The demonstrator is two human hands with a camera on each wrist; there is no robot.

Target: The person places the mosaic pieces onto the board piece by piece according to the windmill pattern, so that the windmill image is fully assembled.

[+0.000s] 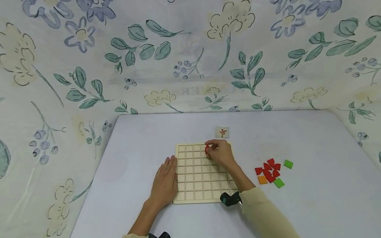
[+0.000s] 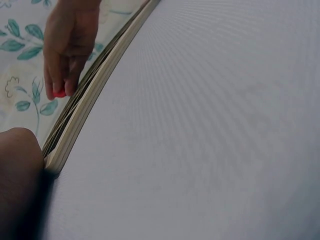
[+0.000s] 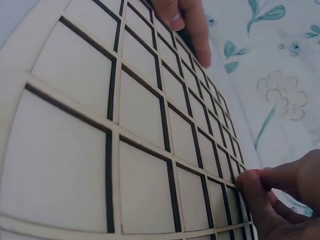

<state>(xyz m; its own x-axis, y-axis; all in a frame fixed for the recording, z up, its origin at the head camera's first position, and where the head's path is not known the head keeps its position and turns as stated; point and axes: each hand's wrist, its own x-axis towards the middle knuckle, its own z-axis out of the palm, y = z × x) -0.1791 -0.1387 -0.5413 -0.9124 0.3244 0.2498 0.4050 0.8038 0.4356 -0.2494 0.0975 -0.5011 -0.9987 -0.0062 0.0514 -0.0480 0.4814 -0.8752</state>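
Note:
A square wooden grid board (image 1: 189,174) lies on the white table. Along its left edge rests my left hand (image 1: 164,181), fingers straight and pointing away from me. My right hand (image 1: 222,155) is over the board's far right part, pinching a small red piece (image 1: 207,150) between thumb and fingers. The right wrist view shows that red piece (image 3: 265,182) mostly hidden by the fingertips, close over the grid cells at the far side. From the left wrist, the board's side edge (image 2: 82,107) is visible, with the right hand (image 2: 72,40) beyond it.
Right of the board lies a loose group of several red pieces (image 1: 267,166), an orange square (image 1: 262,180) and green squares (image 1: 288,164). A small card with a red pinwheel pattern (image 1: 222,132) sits behind the board. Flowered cloth (image 1: 184,58) hangs around the table.

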